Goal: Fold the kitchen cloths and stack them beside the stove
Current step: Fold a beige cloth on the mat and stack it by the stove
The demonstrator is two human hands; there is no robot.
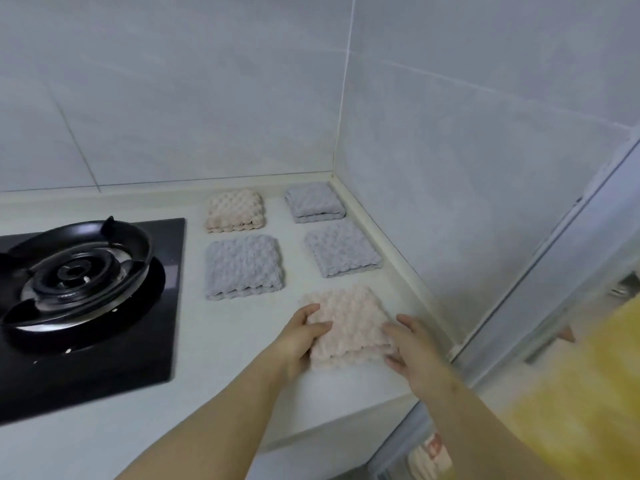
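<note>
Squaring the folded pink cloth [349,327] at the front of the counter [225,341]
Left hand [301,337] and right hand [412,348] each have a closed grip on a side edge; lift level so the layers stay aligned. Grey cloth [343,249] lies just behind, stove [79,289] well left, wall upstand [398,261] and counter's front drop close on the right

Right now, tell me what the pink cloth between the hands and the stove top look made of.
Pink cloth: seemingly plush, microfibre-like fabric, matte, with a bubbly, fuzzy weave. Stove top: probably black glass, smooth and glossy with faint reflections.
</note>
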